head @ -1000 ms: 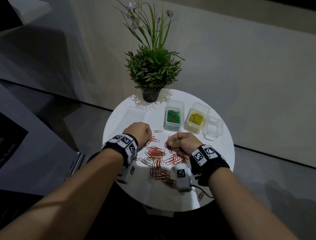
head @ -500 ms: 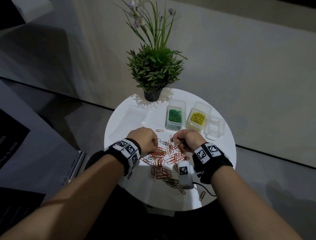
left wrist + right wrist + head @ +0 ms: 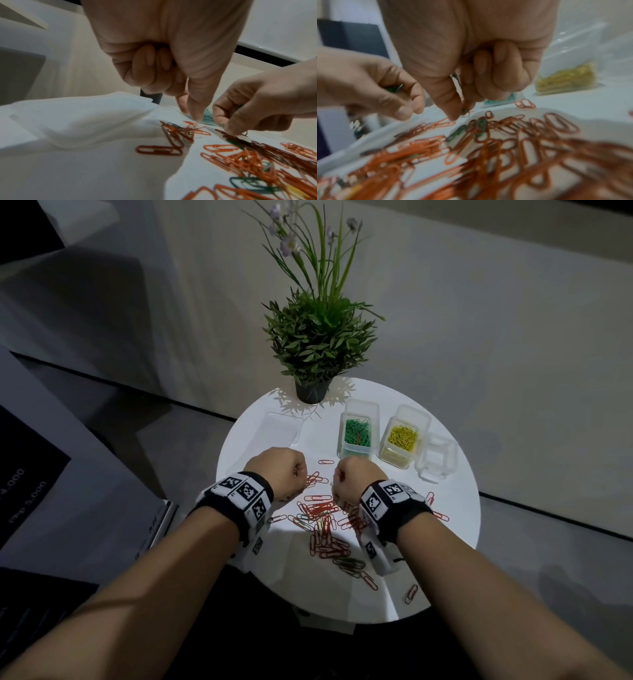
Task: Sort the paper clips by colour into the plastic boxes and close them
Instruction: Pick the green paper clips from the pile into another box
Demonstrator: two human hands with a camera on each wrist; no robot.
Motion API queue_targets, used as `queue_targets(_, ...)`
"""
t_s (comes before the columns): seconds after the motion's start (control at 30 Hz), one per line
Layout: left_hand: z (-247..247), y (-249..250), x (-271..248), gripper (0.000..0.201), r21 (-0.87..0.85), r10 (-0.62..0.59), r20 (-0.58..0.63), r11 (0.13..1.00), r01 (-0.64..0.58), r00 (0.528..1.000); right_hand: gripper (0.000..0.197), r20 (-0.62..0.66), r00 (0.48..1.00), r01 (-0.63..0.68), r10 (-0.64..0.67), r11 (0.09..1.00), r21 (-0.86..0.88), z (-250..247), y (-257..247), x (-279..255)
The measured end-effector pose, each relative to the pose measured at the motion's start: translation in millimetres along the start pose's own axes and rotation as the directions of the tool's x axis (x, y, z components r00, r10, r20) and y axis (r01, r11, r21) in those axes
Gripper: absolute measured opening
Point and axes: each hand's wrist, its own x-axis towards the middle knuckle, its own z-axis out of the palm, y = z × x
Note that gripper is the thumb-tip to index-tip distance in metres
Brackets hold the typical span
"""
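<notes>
A pile of mostly red paper clips (image 3: 325,525) with a few green ones (image 3: 481,126) lies on the round white table (image 3: 445,542). My left hand (image 3: 279,474) hovers over the pile's far left edge, fingers curled round green clips (image 3: 393,88), thumb and forefinger pointing down at the table (image 3: 193,116). My right hand (image 3: 356,484) is beside it, gripping green clips (image 3: 456,79) and pinching at the pile with its fingertips (image 3: 453,116). Behind stand an open box of green clips (image 3: 356,436), an open box of yellow clips (image 3: 402,440) and an empty clear box (image 3: 436,460).
A clear lid (image 3: 281,429) lies flat at the table's far left. A potted plant (image 3: 318,344) stands at the back edge. Stray red clips (image 3: 411,594) lie near the front right edge. The table is small, with floor all round.
Both hands stay curled over the pile. My right hand has shifted a little left, closer to my left hand.
</notes>
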Motion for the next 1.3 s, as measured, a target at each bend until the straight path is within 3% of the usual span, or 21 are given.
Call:
queue_targets(0.13,3.7,10.5,-9.6,0.024,-0.027,0.014,0.037,1.000,-0.013,0.999,0.018,0.032,0.990,-0.139,0.137,0.921,0.364,-5.7,21.2,-13.4)
queue_targets(0.2,12.4,18.2,-15.2,0.035,0.084,0.029,0.092,0.996,-0.036,0.995,0.024,0.019,0.986,-0.156,0.167,0.861,0.485,-4.8,33.9,-26.3)
queue_targets(0.27,20.2,22.4,-15.8,0.032,0.169,0.056,0.106,0.983,-0.074,0.993,0.025,0.009,0.974,-0.188,0.226,0.789,0.585,1.4,41.7,-40.3)
queue_targets(0.37,21.3,22.1,-13.2,0.021,0.145,0.052,0.101,0.987,-0.066,0.994,0.018,0.058,0.972,-0.197,0.230,0.645,0.739,9.7,43.7,-53.9)
queue_targets(0.47,14.3,18.0,-10.4,0.014,0.055,0.024,0.101,0.998,-0.030,0.995,0.023,0.027,0.984,-0.148,0.176,0.722,0.676,10.6,38.7,-52.3)
queue_targets(0.57,8.1,7.9,-6.4,0.017,-0.057,-0.008,0.085,0.998,0.013,0.996,0.015,-0.006,0.993,-0.094,0.122,0.790,0.606,11.3,28.6,-51.6)
queue_targets(0.77,6.9,0.1,-11.1,0.025,-0.024,-0.004,0.031,1.000,0.004,1.000,0.011,0.032,0.999,-0.013,0.007,0.977,0.213,15.4,11.0,-44.7)
queue_targets(0.9,14.4,7.9,-21.7,0.008,0.033,0.034,0.029,0.999,-0.035,0.999,0.015,0.054,0.998,0.019,-0.024,0.996,0.088,13.2,5.3,-37.8)
queue_targets(1.03,20.9,11.0,-29.9,0.010,0.127,0.055,0.045,0.990,-0.060,0.997,0.014,0.092,0.995,0.017,-0.023,0.998,0.067,10.9,8.8,-36.6)
queue_targets(1.2,23.1,14.6,-32.2,0.014,0.115,0.078,0.017,0.990,-0.079,0.997,0.011,-0.031,0.999,0.019,-0.018,1.000,0.025,10.1,9.5,-37.2)
queue_targets(1.3,23.1,22.3,-30.5,0.008,0.152,0.076,0.007,0.985,-0.076,0.997,0.006,-0.028,0.999,0.028,-0.028,0.999,0.025,10.5,0.4,-35.0)
